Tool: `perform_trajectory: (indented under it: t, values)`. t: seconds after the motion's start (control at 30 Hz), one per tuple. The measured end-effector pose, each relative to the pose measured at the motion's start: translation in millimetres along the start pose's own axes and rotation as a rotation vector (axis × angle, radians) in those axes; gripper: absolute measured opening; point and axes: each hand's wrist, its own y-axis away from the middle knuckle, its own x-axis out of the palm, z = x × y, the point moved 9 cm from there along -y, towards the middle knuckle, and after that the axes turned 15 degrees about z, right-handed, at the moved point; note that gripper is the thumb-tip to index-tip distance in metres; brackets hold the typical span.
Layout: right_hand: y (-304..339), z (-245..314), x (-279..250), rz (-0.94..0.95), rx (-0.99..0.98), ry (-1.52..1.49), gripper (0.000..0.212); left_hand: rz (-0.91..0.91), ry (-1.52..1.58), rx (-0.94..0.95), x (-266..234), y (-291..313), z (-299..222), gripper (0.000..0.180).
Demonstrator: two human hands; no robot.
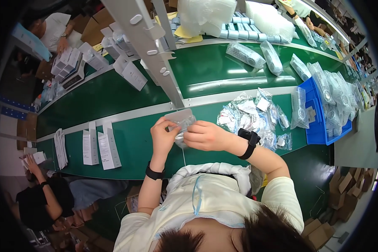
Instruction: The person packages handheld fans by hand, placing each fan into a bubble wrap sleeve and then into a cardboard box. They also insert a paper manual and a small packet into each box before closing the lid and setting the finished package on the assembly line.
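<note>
Item: one clear plastic packet (188, 119), held above the counter (145, 147), gripped by the fingers (194, 129) of left hand (161, 134) and right hand (208, 137); contents unreadable (fingertips and glare cover much of it). Right: heaped clear bags (248, 118), contents indistinct; blue bin (317, 137), interior mostly hidden by bubble-wrapped packages (332, 94).

A green conveyor belt (205, 67) runs behind the slotted metal post (143, 40). Beyond the belt, right of the post, pale blue cylinders (241, 35) lie beside a large translucent plastic sack (205, 19); left of the post is a white-topped co-worker (54, 31), and well to its lower right, brown cardboard boxes (349, 185).
</note>
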Motion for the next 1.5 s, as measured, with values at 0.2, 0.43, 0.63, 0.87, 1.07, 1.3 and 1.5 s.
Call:
perform_trajectory:
  t: [0.2,0.43,0.63,0.87,1.07,1.3,1.5]
  values:
    - [-7,-1,54,0.558,0.188,0.128,0.035,-0.074,0.069,0.005,-3,7,8,0.010]
    - [22,-38,41,-0.073,0.362,-0.408,0.047,-0.128,0.296,0.129,-20,14,34,0.024]
    - [35,-37,60,-0.339,0.383,-0.690,0.063,-0.519,-0.515,-0.245,-172,80,176,0.052]
    - [23,-29,43,-0.050,0.552,0.106,0.093,-0.453,-0.788,-0.606,-192,132,259,0.069]
    - [46,-55,82,-0.277,0.503,-0.723,0.079,-0.276,-0.768,-0.898,-162,115,240,0.083]
    - [87,-128,57,-0.205,0.849,-1.141,0.084,0.190,-0.506,-0.714,-25,89,142,0.116]
    - [105,-268,21,-0.372,0.835,-0.784,0.086,0.247,0.049,-0.493,15,56,161,0.112]
